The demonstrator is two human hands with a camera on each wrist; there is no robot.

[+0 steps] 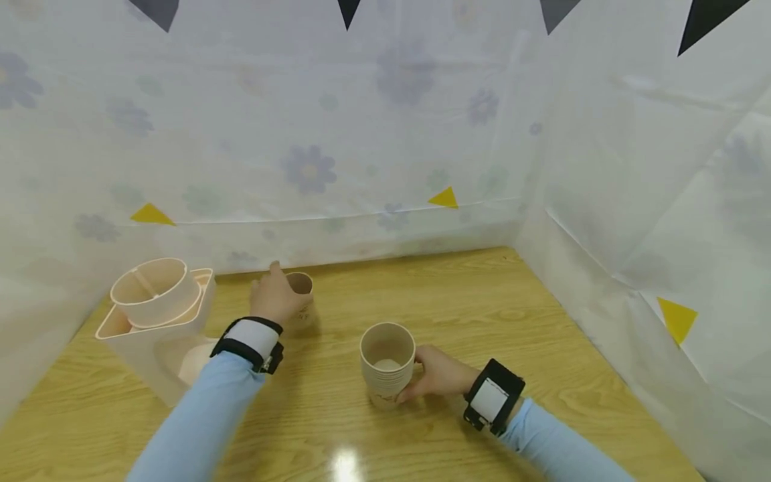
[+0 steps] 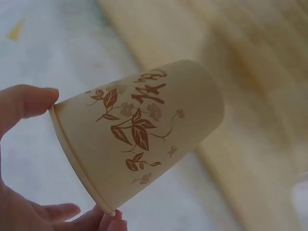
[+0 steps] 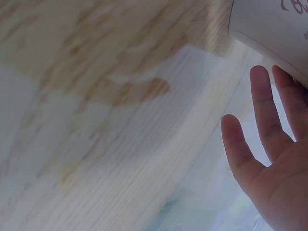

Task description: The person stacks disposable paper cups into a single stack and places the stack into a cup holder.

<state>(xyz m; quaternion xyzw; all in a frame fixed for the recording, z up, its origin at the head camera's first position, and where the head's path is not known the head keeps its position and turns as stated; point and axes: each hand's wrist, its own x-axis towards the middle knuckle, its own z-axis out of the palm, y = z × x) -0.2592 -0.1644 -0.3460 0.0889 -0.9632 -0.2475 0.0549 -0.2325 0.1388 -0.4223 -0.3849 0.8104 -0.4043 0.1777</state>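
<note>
In the head view my left hand [image 1: 277,296] is at the back left, gripping a single paper cup [image 1: 299,284] near its rim. The left wrist view shows this cup [image 2: 144,125] with brown leaf and flower print, thumb and fingertips at its rim. Nearer the middle, an upright stack of nested paper cups [image 1: 387,365] has its opening facing up. My right hand [image 1: 442,372] holds that stack from the right side, thumb low on it. In the right wrist view the cup wall [image 3: 274,36] shows at the top corner, with several fingers stretched out beside it.
A cream plastic container [image 1: 159,335] with a round tube-like part on top stands at the left, beside my left forearm. White flower-printed sheets [image 1: 361,134] hang behind and to the right of the wooden table [image 1: 482,301].
</note>
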